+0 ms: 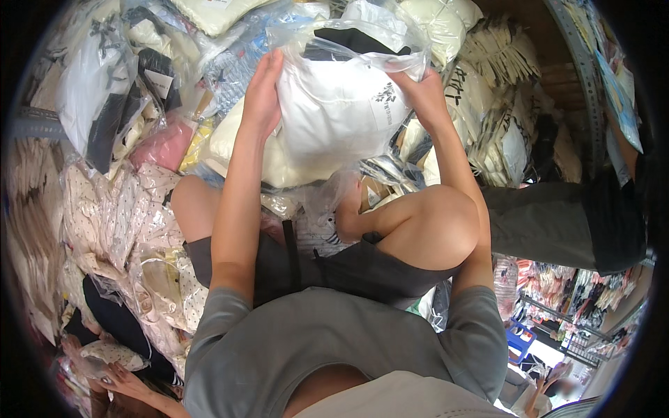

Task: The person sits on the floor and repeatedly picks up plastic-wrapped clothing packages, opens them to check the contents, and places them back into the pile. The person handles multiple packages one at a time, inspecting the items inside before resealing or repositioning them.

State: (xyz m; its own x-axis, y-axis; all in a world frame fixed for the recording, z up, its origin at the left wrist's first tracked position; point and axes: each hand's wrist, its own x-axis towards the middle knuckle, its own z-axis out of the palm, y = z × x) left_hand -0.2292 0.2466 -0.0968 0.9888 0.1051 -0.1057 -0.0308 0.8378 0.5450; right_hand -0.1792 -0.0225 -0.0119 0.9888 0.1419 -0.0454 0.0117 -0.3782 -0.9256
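Note:
A clear plastic bag of folded white fabric [334,115] is held up in front of me, gripped along both sides. My left hand [264,94] pinches its left edge, and my right hand [420,96] has the upper right corner, thumb over the plastic. The white fabric bears a dark printed motif and a label with writing. Black fabric [360,41] shows at the top of the bag, in or just behind it. Below the bag, a cream bagged bundle [245,149] lies on the pile, partly covered.
Bagged garments surround my bent knees. A pink packet [164,143] and dotted garments in plastic [125,209] lie left. Stacked bundles [502,52] stand right, beside a perforated metal upright [583,78]. Another person's hand [125,381] holds a small packet lower left; a dark-trousered leg [538,224] extends right.

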